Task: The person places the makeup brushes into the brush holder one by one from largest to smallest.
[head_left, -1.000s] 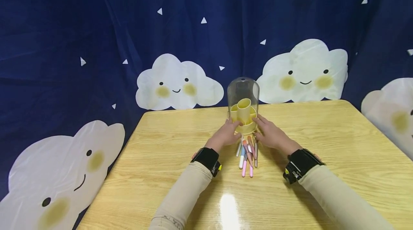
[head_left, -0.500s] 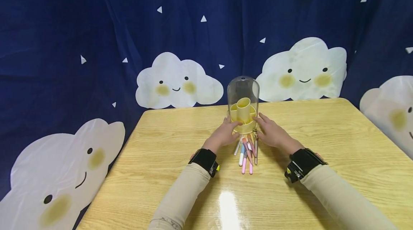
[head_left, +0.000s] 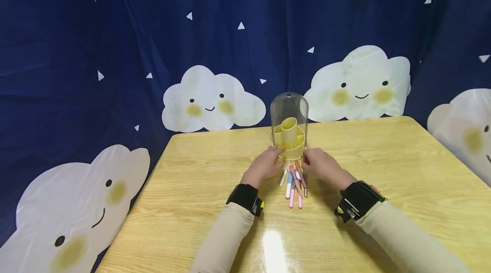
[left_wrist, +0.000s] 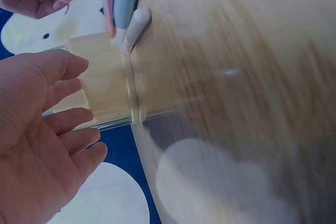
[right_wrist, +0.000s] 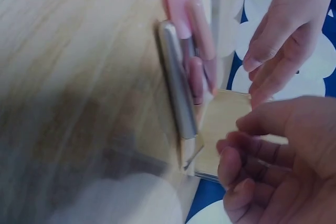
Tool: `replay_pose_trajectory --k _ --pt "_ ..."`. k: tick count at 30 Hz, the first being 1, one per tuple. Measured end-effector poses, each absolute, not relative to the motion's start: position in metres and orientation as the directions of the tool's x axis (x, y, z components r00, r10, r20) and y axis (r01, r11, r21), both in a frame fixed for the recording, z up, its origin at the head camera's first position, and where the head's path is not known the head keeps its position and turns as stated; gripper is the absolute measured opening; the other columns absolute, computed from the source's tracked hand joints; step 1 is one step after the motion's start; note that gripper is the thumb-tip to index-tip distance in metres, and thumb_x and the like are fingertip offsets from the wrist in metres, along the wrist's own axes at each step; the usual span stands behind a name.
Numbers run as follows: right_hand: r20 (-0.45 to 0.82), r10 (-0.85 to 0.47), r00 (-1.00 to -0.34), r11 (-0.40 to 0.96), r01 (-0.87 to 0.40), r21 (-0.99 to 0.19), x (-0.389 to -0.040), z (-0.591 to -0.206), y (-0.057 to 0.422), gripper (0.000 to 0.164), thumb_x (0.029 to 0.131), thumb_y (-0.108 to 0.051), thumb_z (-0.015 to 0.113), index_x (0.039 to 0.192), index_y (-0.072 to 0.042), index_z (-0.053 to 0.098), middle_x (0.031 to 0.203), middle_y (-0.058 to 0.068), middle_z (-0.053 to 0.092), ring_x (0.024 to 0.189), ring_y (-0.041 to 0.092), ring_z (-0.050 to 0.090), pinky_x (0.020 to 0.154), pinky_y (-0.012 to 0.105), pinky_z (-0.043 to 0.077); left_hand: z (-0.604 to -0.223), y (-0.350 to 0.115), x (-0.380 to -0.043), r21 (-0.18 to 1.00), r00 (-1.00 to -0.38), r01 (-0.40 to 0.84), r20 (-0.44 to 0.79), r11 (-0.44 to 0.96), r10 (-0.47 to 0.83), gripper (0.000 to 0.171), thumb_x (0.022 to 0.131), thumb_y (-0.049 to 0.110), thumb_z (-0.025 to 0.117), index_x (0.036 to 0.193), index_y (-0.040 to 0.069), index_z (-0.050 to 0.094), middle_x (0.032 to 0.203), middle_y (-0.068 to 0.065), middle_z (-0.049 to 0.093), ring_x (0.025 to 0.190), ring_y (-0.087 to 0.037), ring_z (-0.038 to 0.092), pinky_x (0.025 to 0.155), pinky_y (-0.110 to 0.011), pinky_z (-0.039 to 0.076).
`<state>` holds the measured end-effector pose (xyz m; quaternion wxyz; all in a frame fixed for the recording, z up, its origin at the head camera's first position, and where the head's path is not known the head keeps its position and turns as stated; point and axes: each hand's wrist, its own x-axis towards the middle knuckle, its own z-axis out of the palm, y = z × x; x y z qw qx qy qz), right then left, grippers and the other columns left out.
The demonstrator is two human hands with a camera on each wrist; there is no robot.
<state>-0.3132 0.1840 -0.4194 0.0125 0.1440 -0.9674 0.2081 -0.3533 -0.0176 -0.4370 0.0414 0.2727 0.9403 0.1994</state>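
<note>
Pale-yellow multi-compartment plastic holder (head_left: 289, 137) stands upright mid-far on the light wood-grain surface (head_left: 215, 188), clear smoky domed cover (head_left: 288, 104) rising above it and down both sides; can't tell if the cover's front is closed. Loose bundle of slim pink, white, blue and silver-handled brushes (head_left: 296, 179) lies just in front, between the hands

Left hand (head_left: 264, 163): grip apart, fingers relaxed beside the holder's left side, contact not clear. Right hand (head_left: 321, 164): grip together, fingers curled in by the holder's front right, nothing visible in it. Slim silver handle (right_wrist: 177, 85) lies near those fingers, outside them

Step in hand reads as work at the holder's base. To do it well: left palm low on the yellow wall, light even pressure, no push on the dome since it could shift or tip. Uncurl right fingers before closing on anything; keep knuckles off the bundle, it probably rolls easily. For a single brush, pinch mid-handle, not the bristles
</note>
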Motion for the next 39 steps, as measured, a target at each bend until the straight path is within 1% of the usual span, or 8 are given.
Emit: replay_pose_trajectory --k 9,12,17,20,23,27,34,39 --pt "-0.035 -0.162 -0.986 0.884 -0.129 -0.450 -0.328 -0.438 0.187 0.034 0.085 -0.013 0.066 0.058 -0.014 0.045 0.056 -0.005 0.037 0.049 0.012 0.038 0.047 0.024 0.028 -0.434 -0.015 -0.357 0.374 -0.860 0.478 0.019 0.795 0.509 0.051 0.102 0.018 0.053 0.152 0.013 0.047 0.163 -0.017 0.032 0.151 -0.033 0.029 0.120 -0.044 0.031" --pt "-0.087 -0.134 -0.987 0.883 -0.080 -0.462 -0.328 -0.446 0.188 0.031 0.084 -0.016 0.069 0.061 -0.013 0.047 0.059 -0.003 0.040 0.051 0.013 0.041 0.047 0.024 0.030 -0.437 -0.015 -0.353 0.386 -0.862 0.467 0.002 0.795 0.506 0.050 0.103 0.019 0.053 0.153 0.013 0.047 0.163 -0.017 0.032 0.151 -0.032 0.030 0.120 -0.043 0.032" --pt "-0.156 -0.116 -0.981 0.897 -0.036 -0.441 -0.325 -0.456 0.184 0.023 0.086 -0.016 0.071 0.074 -0.004 0.055 0.068 0.004 0.049 0.058 0.018 0.050 0.051 0.026 0.037 -0.444 -0.014 -0.348 0.417 -0.879 0.431 -0.005 0.800 0.476 0.048 0.103 0.019 0.054 0.150 0.013 0.051 0.161 -0.015 0.036 0.148 -0.030 0.036 0.120 -0.041 0.032" --pt "-0.148 -0.125 -0.981 0.893 -0.046 -0.448 -0.322 -0.455 0.185 0.023 0.087 -0.015 0.068 0.075 -0.004 0.052 0.068 0.004 0.047 0.058 0.018 0.048 0.053 0.026 0.036 -0.444 -0.014 -0.344 0.436 -0.892 0.400 -0.018 0.806 0.452 0.047 0.102 0.020 0.056 0.149 0.013 0.052 0.161 -0.014 0.038 0.148 -0.028 0.037 0.120 -0.041 0.032" --pt "-0.093 -0.160 -0.983 0.872 -0.097 -0.479 -0.320 -0.450 0.192 0.031 0.087 -0.013 0.065 0.063 -0.010 0.045 0.059 -0.001 0.041 0.052 0.014 0.040 0.050 0.024 0.032 -0.442 -0.013 -0.341 0.440 -0.897 0.387 -0.024 0.810 0.442 0.048 0.102 0.020 0.057 0.149 0.013 0.052 0.160 -0.013 0.039 0.148 -0.028 0.038 0.120 -0.041 0.033" --pt "0.039 -0.220 -0.975 0.828 -0.208 -0.521 -0.320 -0.434 0.202 0.036 0.089 -0.011 0.062 0.059 -0.013 0.042 0.056 -0.005 0.037 0.052 0.011 0.037 0.053 0.024 0.031 -0.442 -0.013 -0.341 0.428 -0.899 0.388 -0.020 0.816 0.438 0.048 0.102 0.021 0.057 0.150 0.013 0.051 0.160 -0.014 0.039 0.147 -0.028 0.038 0.119 -0.041 0.034" --pt "0.340 -0.206 -0.918 0.748 -0.371 -0.550 -0.333 -0.387 0.212 0.016 0.097 -0.010 0.063 0.087 0.001 0.059 0.074 0.009 0.059 0.065 0.018 0.053 0.058 0.029 0.044 -0.439 -0.011 -0.344 0.378 -0.898 0.410 0.008 0.830 0.440 0.048 0.103 0.022 0.057 0.150 0.014 0.051 0.159 -0.014 0.040 0.146 -0.028 0.040 0.118 -0.041 0.036" --pt "0.553 -0.112 -0.826 0.697 -0.462 -0.549 -0.353 -0.356 0.204 0.018 0.099 -0.013 0.065 0.102 0.005 0.062 0.088 0.016 0.068 0.077 0.027 0.067 0.065 0.018 0.050 -0.438 -0.006 -0.346 0.321 -0.887 0.448 0.039 0.835 0.460 0.049 0.103 0.023 0.057 0.151 0.015 0.050 0.159 -0.014 0.040 0.144 -0.028 0.043 0.114 -0.042 0.042"
